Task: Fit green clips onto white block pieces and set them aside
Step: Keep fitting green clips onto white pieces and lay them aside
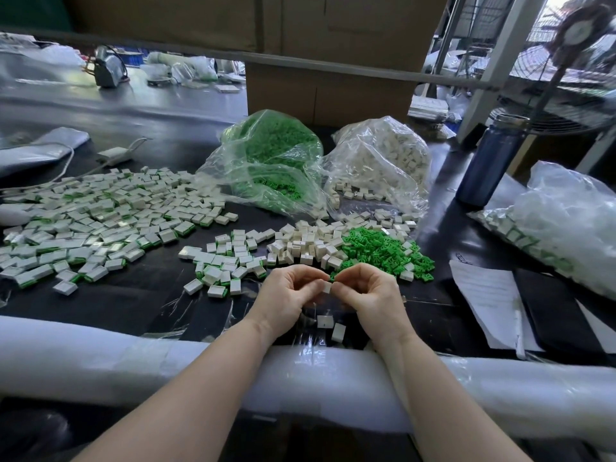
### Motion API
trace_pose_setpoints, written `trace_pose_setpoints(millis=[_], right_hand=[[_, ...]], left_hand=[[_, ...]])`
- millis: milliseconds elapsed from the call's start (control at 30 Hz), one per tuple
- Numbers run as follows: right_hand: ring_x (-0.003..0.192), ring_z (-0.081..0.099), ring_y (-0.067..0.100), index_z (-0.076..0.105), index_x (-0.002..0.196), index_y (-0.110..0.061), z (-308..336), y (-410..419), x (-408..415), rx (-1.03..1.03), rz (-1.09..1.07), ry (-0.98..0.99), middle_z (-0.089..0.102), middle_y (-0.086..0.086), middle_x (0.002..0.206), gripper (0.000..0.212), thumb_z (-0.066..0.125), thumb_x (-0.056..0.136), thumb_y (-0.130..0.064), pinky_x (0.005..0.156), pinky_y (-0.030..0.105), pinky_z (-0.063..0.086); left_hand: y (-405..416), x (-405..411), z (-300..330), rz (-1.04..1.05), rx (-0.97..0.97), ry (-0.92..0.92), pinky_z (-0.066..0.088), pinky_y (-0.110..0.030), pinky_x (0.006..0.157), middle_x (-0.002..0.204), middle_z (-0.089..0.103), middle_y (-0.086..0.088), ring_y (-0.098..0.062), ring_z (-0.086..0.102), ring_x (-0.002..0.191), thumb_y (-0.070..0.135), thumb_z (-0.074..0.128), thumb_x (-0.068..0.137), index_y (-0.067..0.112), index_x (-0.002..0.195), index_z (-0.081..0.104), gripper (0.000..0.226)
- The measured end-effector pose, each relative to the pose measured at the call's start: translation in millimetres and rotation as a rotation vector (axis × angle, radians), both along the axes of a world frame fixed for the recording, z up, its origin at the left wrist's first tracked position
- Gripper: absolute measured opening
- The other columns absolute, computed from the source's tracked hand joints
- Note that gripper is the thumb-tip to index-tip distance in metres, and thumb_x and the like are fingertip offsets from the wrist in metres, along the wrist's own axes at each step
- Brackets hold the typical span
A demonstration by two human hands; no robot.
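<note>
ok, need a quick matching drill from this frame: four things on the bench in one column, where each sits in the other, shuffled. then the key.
Things
1. bag of green clips
2. loose green clips
3. blue bottle
4. finished pieces

Places
A. spread wide over the left of the table
B. standing upright at the right, beside the bag of white blocks
C. at the back centre, in front of the cardboard box
D. heaped just beyond the right hand

Pairs: 1-C, 2-D, 3-B, 4-A
</note>
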State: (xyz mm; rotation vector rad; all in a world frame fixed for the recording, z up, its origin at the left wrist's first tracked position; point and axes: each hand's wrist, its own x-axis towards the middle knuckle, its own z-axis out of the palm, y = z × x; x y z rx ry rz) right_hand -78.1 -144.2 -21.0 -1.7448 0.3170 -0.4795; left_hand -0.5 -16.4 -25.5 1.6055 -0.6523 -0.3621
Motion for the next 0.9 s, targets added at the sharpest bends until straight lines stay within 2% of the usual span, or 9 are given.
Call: trace_pose_setpoints(millis=[133,233,367,533,633,700,800,900], right_hand=[[0.062,0.063,0.014,0.065,0.076,-0.009,0.9,-0.2,-0.3,0.039,-0.003,0.001,0.067,0.007,0.068,0.01,0.071,0.077,0.0,0.059,0.027,0.054],[0.058,0.06,0.013,0.065,0.075,-0.007,0.8,-1.7,-1.0,0.049,-0.025,-0.001,0.065,0.008,0.066,0.01,0.07,0.079,0.001,0.055,0.026,0.053],[0.054,0.06,0.012,0.066,0.075,-0.006,0.8,-2.6,-2.2,0.096,-0.016,-0.014,0.065,0.007,0.063,0.009,0.068,0.08,0.002,0.051,0.023,0.053],[0.054,0.062,0.008,0.07,0.076,-0.012,0.1,-0.9,-2.6,0.144,0.04,-0.022,0.069,0.001,0.062,0.011,0.07,0.079,-0.002,0.053,0.019,0.052],[0.049,0.057,0.007,0.068,0.071,-0.012,-2.7,-0.9,-0.8,0.092,0.029,0.012,0.064,0.0,0.055,0.016,0.067,0.082,-0.001,0.049,0.019,0.05],[0.047,0.056,0.007,0.067,0.071,-0.009,-4.3,-1.0,0.3,0.075,0.028,0.03,0.063,0.0,0.053,0.014,0.065,0.084,-0.002,0.047,0.018,0.049],[0.049,0.055,0.011,0.066,0.071,-0.008,-5.5,-1.4,1.4,0.078,0.015,0.041,0.063,0.006,0.057,0.014,0.065,0.084,-0.004,0.047,0.019,0.049],[0.05,0.055,0.012,0.065,0.072,-0.007,-6.3,-1.2,1.9,0.074,0.01,0.051,0.062,0.009,0.059,0.013,0.065,0.085,-0.006,0.048,0.02,0.049]], left_hand=[[2.0,1.2,-0.4,-0.019,-0.018,0.021,0.051,-0.014,0.064,0.079,0.07,0.002,-0.002,0.065,0.069,0.004,0.062,0.086,0.018,0.085,0.068,0.016],[2.2,1.3,-0.8,-0.064,-0.039,0.081,0.053,-0.017,0.065,0.079,0.069,0.002,-0.004,0.066,0.07,0.002,0.061,0.086,0.02,0.09,0.067,0.019],[2.5,0.1,-1.0,-0.112,-0.06,0.102,0.051,-0.015,0.069,0.076,0.07,0.005,-0.006,0.067,0.071,-0.001,0.062,0.084,0.019,0.09,0.067,0.022],[1.1,1.3,-1.4,-0.034,-0.049,0.096,0.051,-0.016,0.062,0.074,0.069,-0.001,-0.006,0.066,0.066,0.011,0.059,0.088,0.015,0.085,0.067,0.01],[0.0,1.9,-3.2,-0.016,0.006,0.058,0.055,-0.021,0.068,0.075,0.069,-0.002,-0.011,0.066,0.07,0.018,0.057,0.089,0.017,0.082,0.067,0.012],[0.1,2.2,-4.3,-0.012,0.003,0.058,0.055,-0.021,0.069,0.077,0.069,-0.002,-0.012,0.066,0.072,0.016,0.06,0.087,0.017,0.083,0.067,0.008],[0.7,1.9,-4.3,-0.029,-0.028,0.088,0.052,-0.017,0.068,0.08,0.069,-0.003,-0.008,0.066,0.072,0.009,0.064,0.084,0.014,0.085,0.067,0.005],[0.4,1.8,-3.4,-0.022,-0.017,0.072,0.051,-0.015,0.067,0.078,0.069,-0.001,-0.005,0.065,0.07,0.01,0.063,0.085,0.015,0.085,0.067,0.006]])
